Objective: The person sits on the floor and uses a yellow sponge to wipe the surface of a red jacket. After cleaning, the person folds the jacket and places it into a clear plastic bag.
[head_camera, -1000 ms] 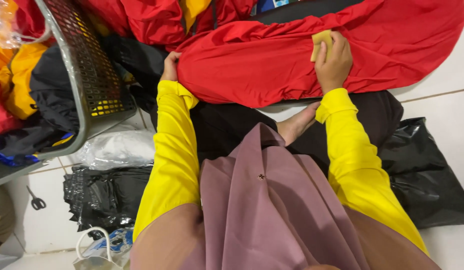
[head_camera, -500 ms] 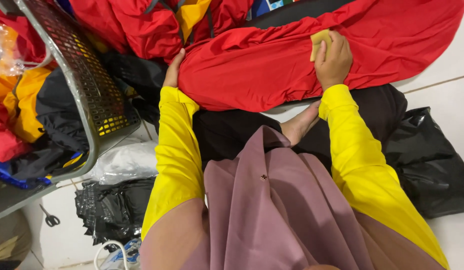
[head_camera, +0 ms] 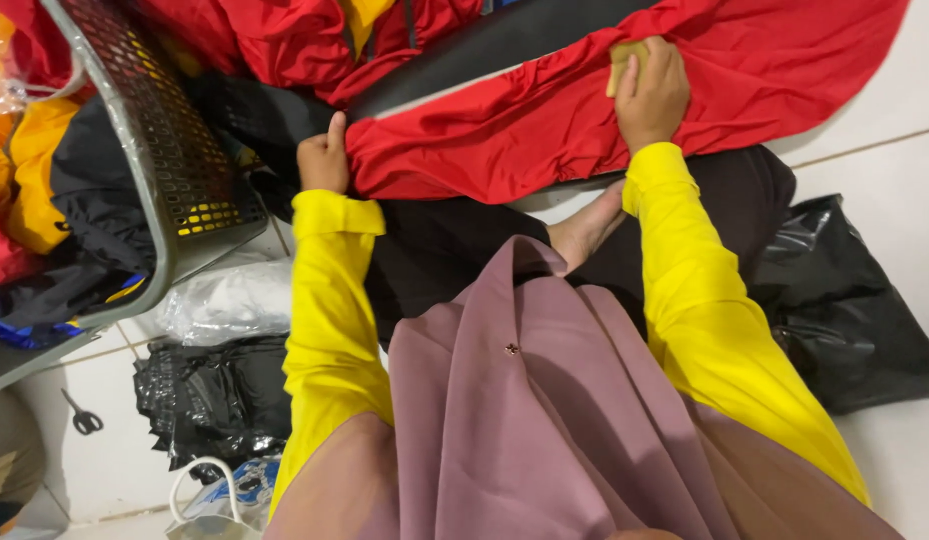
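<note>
A red garment (head_camera: 545,130) lies spread across my lap and the white tiled floor. My left hand (head_camera: 323,160) pinches its left edge, thumb up. My right hand (head_camera: 653,92) presses down on the cloth near its upper middle, fingers closed over a small yellow-tan block (head_camera: 625,60). Both arms wear yellow sleeves. A mauve headscarf hangs below my chin and hides my chest. My bare foot (head_camera: 585,232) pokes out under the red cloth between my arms.
A grey mesh laundry basket (head_camera: 175,160) holding yellow, black and red clothes stands at the left. More red and yellow clothing (head_camera: 315,40) is piled behind. Black plastic bags (head_camera: 845,310) lie at right and lower left (head_camera: 210,400). Small scissors (head_camera: 83,418) rest on the tiles.
The view has drifted left and slightly down. Both hands stay on the red garment, the right one still on the yellow-tan block.
</note>
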